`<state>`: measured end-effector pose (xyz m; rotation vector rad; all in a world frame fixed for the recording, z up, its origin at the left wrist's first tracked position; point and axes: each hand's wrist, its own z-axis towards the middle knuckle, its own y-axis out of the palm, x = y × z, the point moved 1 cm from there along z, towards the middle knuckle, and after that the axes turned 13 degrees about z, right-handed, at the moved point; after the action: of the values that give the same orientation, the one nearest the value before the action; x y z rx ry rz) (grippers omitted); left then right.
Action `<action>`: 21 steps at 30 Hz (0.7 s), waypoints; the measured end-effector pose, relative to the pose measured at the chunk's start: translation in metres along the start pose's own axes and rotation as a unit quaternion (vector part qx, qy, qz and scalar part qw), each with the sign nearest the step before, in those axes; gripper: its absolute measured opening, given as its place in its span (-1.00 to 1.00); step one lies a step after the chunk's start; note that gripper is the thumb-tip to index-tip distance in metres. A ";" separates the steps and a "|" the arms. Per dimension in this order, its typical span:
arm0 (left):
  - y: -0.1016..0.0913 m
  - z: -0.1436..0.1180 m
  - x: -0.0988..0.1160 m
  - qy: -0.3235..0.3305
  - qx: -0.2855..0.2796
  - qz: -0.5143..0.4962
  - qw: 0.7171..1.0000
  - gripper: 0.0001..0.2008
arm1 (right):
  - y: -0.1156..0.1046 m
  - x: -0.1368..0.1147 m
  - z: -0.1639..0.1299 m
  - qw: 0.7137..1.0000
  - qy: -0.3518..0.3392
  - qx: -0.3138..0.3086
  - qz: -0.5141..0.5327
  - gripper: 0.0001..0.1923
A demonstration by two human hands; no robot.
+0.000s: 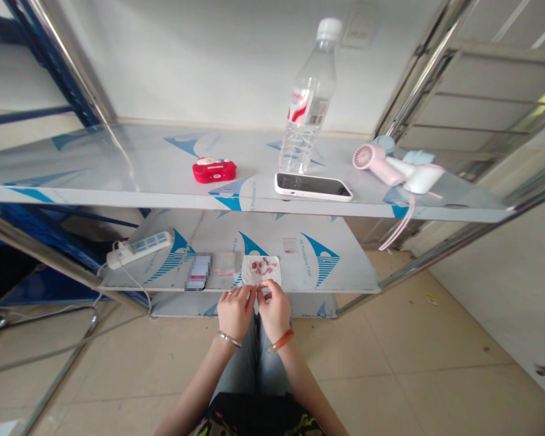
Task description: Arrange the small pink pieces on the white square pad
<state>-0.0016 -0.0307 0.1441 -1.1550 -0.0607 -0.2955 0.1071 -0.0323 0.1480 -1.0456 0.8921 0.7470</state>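
My left hand (237,307) and my right hand (275,309) meet at the front edge of the lower shelf (345,266), fingertips pinched together. Whatever lies between them is too small to make out. Just beyond the fingers is a white tissue (249,272) with small red and pink beads (264,266) on it. Left of it lie a clear plastic bag (228,263) with something pinkish at its lower edge and a phone (198,270) with a blurred screen. A small clear bag (290,244) with reddish bits rests further back on the right.
On the upper shelf (140,163) are a red earphone case (214,171), a clear bottle (306,115), a white-edged phone (313,186) and pink and white handheld fans (381,166). A strap (402,227) hangs over its edge. A power strip (138,249) with a cable sits at the lower left.
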 end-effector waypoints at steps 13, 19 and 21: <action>0.008 0.000 -0.006 0.081 0.064 0.019 0.994 -0.79 | -0.005 0.011 0.000 0.988 0.022 -0.078 -0.131 -0.74; 0.029 -0.003 -0.016 0.103 -0.028 -0.040 0.994 -0.81 | -0.003 0.037 -0.001 0.973 0.056 -0.158 -0.160 -0.68; 0.035 -0.005 -0.020 0.093 -0.072 -0.068 0.991 -0.76 | -0.002 0.049 -0.001 0.976 0.053 -0.178 -0.115 -0.68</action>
<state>-0.0122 -0.0185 0.1074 -1.2644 0.0475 -0.5341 0.1308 -0.0293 0.1054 -1.4912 0.7250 0.6716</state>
